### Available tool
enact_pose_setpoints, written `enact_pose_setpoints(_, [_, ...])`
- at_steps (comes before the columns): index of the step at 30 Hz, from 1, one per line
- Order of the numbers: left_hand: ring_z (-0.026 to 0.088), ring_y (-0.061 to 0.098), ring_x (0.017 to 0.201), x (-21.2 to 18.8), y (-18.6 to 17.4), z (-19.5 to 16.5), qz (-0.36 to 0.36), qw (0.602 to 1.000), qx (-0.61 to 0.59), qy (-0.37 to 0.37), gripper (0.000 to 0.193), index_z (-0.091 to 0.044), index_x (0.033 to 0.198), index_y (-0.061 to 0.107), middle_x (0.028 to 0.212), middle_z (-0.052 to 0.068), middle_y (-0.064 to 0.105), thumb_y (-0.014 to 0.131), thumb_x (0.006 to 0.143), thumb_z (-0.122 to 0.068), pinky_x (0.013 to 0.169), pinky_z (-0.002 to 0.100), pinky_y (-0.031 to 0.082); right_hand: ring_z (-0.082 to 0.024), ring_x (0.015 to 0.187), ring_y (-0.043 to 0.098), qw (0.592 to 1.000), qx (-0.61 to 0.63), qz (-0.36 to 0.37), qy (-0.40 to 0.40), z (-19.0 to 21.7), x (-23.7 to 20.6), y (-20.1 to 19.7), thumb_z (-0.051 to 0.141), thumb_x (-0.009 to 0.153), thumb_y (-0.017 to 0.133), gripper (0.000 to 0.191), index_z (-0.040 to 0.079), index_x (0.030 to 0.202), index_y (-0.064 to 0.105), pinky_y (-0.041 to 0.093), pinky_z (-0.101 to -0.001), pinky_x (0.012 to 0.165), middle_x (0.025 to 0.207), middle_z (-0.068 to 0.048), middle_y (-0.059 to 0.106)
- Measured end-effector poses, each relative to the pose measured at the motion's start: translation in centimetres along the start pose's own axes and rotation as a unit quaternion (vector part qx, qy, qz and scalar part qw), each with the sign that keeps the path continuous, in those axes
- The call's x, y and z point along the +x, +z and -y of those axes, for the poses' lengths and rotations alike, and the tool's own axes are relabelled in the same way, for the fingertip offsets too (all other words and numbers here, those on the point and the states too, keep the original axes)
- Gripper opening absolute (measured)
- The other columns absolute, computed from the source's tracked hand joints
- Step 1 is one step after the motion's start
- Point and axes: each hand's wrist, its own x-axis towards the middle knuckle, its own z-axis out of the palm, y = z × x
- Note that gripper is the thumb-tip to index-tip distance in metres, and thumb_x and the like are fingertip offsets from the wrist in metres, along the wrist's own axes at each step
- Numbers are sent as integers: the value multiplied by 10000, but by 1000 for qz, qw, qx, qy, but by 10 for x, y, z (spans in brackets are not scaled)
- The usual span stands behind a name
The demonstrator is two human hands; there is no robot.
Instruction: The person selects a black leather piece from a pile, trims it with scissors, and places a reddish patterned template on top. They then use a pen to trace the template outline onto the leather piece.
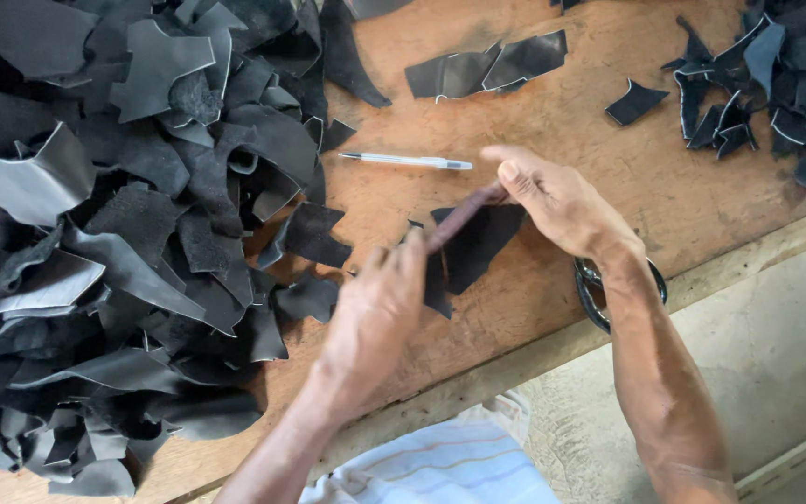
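Surface: worn brown wooden table [608,121], its front edge running diagonally; pale concrete floor [776,355] below it at the right.
Nearest: striped white cloth [450,467] at the bottom edge, cut off by the frame; what it belongs to is unclear.
Left hand [375,313]: fingers closed around the lower end of a dark reddish-brown strip [464,217]; the fingertips are hidden behind the hand, so the exact grip is hard to read.
Right hand [557,201]: thumb and fingers pinching the strip's upper end; the end itself is covered by the thumb.
Strip: held between both hands just above the table near its front edge, long axis slanting from lower left up to upper right.
Dark piece [473,245]: black leather hanging under the strip; whether it is joined to the strip cannot be told.
Ring: a black loop [594,289] at the table edge, mostly hidden by the right wrist; its kind is unclear.
Pen [408,161]: white, lying flat just beyond the hands, roughly left to right.
Left pile [114,233]: large heap of black leather offcuts, cut off at the left and top.
Far scraps [487,67]: a few black pieces beyond the pen.
Right pile [776,84]: smaller heap of black scraps in the far right corner, cut off by the frame.
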Motion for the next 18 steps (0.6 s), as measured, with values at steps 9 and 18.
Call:
enact_pose_setpoints(9, [373,706,1034,0,8,36,-221,975,-35,-11,359,27,1285,594,1104,226,713,602,930,82,836,440,592,-148,967,732,999,-43,-18,-23,0,-10,11,80,773,832,473,75,1223,690,568,-306,851,1058,-60,778])
enact_pose_setpoints(18, [418,605,1244,0,9,32,-183,982,-53,1,425,44,1289,626,1352,255,623,695,870,32,1037,474,507,-133,928,728,998,-48,-17,-27,4,-13,16,68,764,837,420,66,1166,716,569,-296,795,1029,-59,782])
